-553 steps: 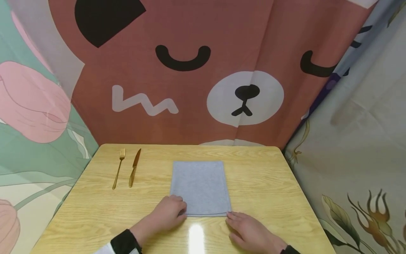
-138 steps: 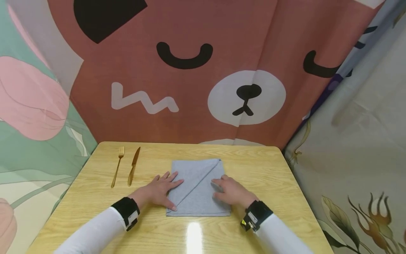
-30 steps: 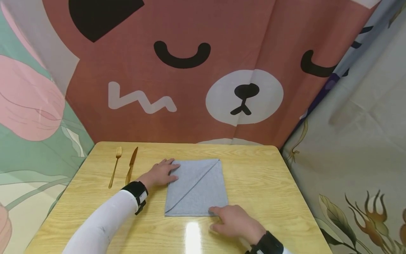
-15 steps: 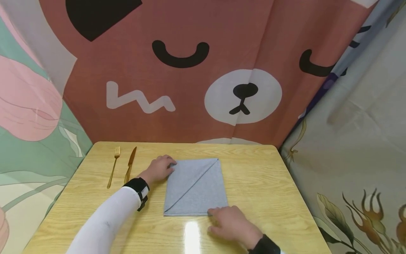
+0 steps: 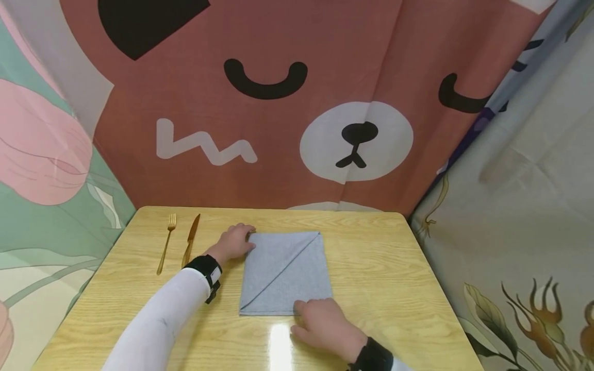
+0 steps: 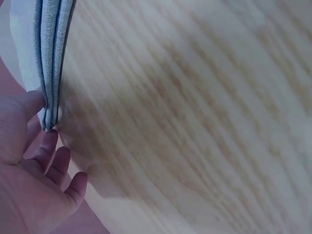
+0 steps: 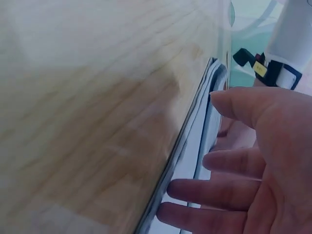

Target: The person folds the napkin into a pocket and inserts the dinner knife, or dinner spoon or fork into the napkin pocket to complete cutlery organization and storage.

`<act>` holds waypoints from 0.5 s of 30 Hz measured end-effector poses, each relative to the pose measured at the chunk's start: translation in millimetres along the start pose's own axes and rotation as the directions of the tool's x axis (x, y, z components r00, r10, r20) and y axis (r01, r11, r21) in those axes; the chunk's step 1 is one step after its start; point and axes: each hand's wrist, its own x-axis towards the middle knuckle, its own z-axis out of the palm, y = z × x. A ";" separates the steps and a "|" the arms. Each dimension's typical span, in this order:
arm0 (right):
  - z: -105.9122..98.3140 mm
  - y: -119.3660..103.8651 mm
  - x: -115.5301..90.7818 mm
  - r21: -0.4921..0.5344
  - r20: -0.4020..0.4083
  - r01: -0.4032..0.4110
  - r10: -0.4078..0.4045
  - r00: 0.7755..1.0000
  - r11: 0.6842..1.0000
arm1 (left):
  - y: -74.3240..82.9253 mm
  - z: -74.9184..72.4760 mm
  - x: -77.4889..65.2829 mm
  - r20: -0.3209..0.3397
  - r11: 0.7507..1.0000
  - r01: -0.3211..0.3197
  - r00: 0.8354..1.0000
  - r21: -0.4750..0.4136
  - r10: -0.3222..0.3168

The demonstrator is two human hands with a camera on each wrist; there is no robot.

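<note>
A grey-blue cloth napkin, folded square, lies flat with a diagonal fold line from its far right corner to its near left corner. My left hand pinches its far left corner, thumb on the left side and fingers round the far edge. Stacked layers of the napkin show at that corner in the left wrist view. At the near right, my right hand rests along the front edge, forefinger on the cloth and thumb lower, toward me. In the right wrist view the right hand's fingers reach across the layered edge, nearly straight.
Left of the napkin lie a gold fork and a gold knife, the knife's handle partly behind my left wrist. The wooden table meets a printed bear curtain at its far edge.
The plain square napkin has gained its diagonal fold. My left hand has shifted up to the far left corner and its fingers have curled in; my right hand moved down to the front edge, then slightly left.
</note>
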 end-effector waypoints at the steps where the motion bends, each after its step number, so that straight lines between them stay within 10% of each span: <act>1: -0.3 -3.1 4.5 0.000 0.002 0.009 -0.009 1.000 1.000 | 0.4 -0.5 -0.1 0.003 1.000 0.006 1.000 0.002 -0.006; 15: 9.5 -58.1 80.6 -0.197 -0.012 0.172 -0.178 0.984 0.965 | 6.4 -8.9 -6.1 0.015 0.998 0.053 0.998 -0.017 -0.053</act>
